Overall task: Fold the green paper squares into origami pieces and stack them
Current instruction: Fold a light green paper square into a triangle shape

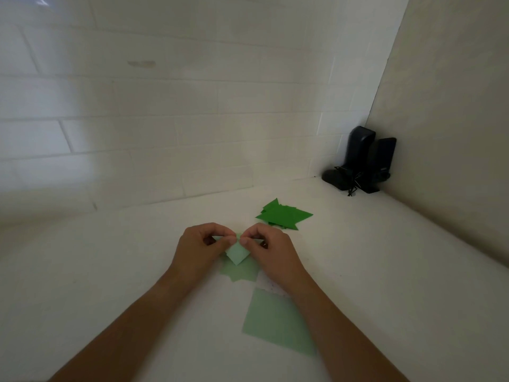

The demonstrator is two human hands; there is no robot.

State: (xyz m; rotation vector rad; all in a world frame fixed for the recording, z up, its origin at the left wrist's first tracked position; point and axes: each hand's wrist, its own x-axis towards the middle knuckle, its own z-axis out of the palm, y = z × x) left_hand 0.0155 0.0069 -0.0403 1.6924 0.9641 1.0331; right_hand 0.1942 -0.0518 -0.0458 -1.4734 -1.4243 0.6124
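In the head view, the left hand (199, 248) and right hand (271, 250) each pinched an upper corner of a pale green folded paper (237, 255) at mid-counter, its lower tip pointing toward the person; its top edge was hidden behind the fingers (220, 235). Beneath it lay more pale pieces (242, 272), their number unclear. A flat pale square (275, 321) lay toward the counter's (110, 271) near edge, partly under the right forearm. A stack of dark green folded triangles (283, 215) sat toward the far right corner, near black speakers (360, 164).
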